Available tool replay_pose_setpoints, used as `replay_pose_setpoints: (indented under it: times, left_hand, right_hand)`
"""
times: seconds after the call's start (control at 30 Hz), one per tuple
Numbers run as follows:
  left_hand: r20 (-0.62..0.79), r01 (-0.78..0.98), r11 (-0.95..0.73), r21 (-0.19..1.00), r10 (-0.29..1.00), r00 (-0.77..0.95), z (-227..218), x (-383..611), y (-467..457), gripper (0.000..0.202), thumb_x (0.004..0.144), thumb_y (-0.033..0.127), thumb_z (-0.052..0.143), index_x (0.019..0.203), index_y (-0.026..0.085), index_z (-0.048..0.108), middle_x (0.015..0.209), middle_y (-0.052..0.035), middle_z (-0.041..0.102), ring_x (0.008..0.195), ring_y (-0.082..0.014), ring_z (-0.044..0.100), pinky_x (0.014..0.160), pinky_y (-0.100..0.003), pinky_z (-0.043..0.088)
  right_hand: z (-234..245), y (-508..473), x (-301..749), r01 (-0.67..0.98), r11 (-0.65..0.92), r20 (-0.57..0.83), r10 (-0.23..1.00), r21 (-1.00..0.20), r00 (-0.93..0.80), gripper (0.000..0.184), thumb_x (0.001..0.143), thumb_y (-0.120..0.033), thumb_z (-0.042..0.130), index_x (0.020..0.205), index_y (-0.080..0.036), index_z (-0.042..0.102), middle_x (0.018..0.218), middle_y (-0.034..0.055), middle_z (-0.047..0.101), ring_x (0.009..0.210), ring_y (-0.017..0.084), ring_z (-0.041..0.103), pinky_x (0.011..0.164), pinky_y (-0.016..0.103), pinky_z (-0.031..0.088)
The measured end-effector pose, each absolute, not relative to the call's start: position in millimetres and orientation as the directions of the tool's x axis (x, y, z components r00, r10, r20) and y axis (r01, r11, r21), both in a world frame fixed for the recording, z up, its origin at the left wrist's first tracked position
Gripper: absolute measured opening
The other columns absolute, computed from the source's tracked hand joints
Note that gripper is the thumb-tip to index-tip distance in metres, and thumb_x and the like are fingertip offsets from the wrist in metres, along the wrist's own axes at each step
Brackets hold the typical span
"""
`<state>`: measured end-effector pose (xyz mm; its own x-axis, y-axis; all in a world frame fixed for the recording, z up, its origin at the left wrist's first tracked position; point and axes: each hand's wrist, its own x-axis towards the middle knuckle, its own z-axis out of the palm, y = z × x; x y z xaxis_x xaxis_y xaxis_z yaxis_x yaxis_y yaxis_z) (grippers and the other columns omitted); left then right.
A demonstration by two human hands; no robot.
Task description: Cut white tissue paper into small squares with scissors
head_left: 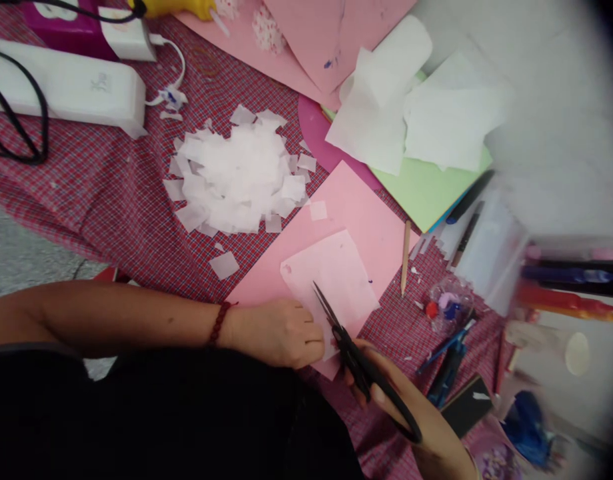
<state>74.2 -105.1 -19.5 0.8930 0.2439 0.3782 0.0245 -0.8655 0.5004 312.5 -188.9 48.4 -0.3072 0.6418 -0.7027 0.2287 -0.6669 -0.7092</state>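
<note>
My left hand point(281, 333), a red cord bracelet at its wrist, is curled closed over the lower-left edge of a thin white paper sheet point(339, 267). Its fingertips are hidden, so I cannot tell whether they pinch the sheet. A pair of black-handled scissors point(356, 363) is held in my right hand point(381, 383). The blades are nearly together and point up and left over the white sheet. Beneath lies a pink paper sheet point(351, 193). Beyond my left hand is a heap of small white paper squares point(236, 173), with a few strays around it.
White sheets point(446, 120), a white roll point(401, 50) and green paper point(426, 200) lie at the upper right. A pencil point(405, 257), pens and small craft items cover the right side. A white power strip point(76, 87) with cables sits upper left, on the plaid cloth point(106, 187).
</note>
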Motion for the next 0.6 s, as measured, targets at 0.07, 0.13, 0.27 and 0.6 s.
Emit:
replay_pose_setpoints:
  times: [0.07, 0.13, 0.27, 0.6]
  left_hand:
    - [0.378, 0.029, -0.868, 0.496, 0.245, 0.893, -20.4, 74.6, -105.8, 0.018, 0.090, 0.016, 0.055, 0.073, 0.017, 0.062, 0.066, -0.0009, 0.062, 0.058, -0.0145, 0.054, 0.053, -0.031, 0.041]
    - [0.377, 0.032, -0.868, 0.495, 0.247, 0.893, -21.2, 75.1, -106.2, 0.017, 0.089, 0.016, 0.056, 0.074, 0.017, 0.062, 0.067, -0.0010, 0.062, 0.059, -0.0144, 0.055, 0.053, -0.031, 0.041]
    - [0.378, 0.037, -0.866, 0.499, 0.256, 0.890, -21.6, 75.4, -106.2, 0.016, 0.088, 0.016, 0.058, 0.073, 0.016, 0.062, 0.067, -0.0010, 0.063, 0.059, -0.0143, 0.056, 0.053, -0.031, 0.041]
    - [0.420, 0.047, -0.878, 0.476, 0.274, 0.865, -22.6, 76.3, -107.9, 0.018, 0.087, 0.014, 0.059, 0.070, 0.018, 0.060, 0.066, -0.0015, 0.064, 0.059, -0.0146, 0.056, 0.051, -0.031, 0.039]
  right_hand:
    - [46.6, -183.6, 312.3, 0.241, -0.670, -0.707, 0.617, -0.702, -0.345, 0.055, 0.085, -0.063, 0.057, 0.126, -0.027, 0.059, 0.087, 0.0043, 0.060, 0.073, 0.021, 0.052, 0.071, 0.035, 0.048]
    - [44.7, -177.3, 310.7, 0.257, -0.667, -0.709, 0.599, -0.699, -0.373, 0.056, 0.084, -0.063, 0.058, 0.125, -0.025, 0.060, 0.086, 0.0042, 0.059, 0.070, 0.020, 0.051, 0.067, 0.033, 0.046]
    - [45.8, -166.9, 303.8, 0.294, -0.654, -0.716, 0.610, -0.697, -0.340, 0.056, 0.083, -0.064, 0.059, 0.122, -0.024, 0.062, 0.085, 0.0040, 0.059, 0.069, 0.019, 0.051, 0.066, 0.031, 0.046]
    - [48.1, -168.2, 294.5, 0.334, -0.673, -0.750, 0.615, -0.660, -0.244, 0.052, 0.084, -0.062, 0.060, 0.121, -0.026, 0.063, 0.075, 0.0015, 0.054, 0.064, 0.018, 0.047, 0.055, 0.028, 0.044]
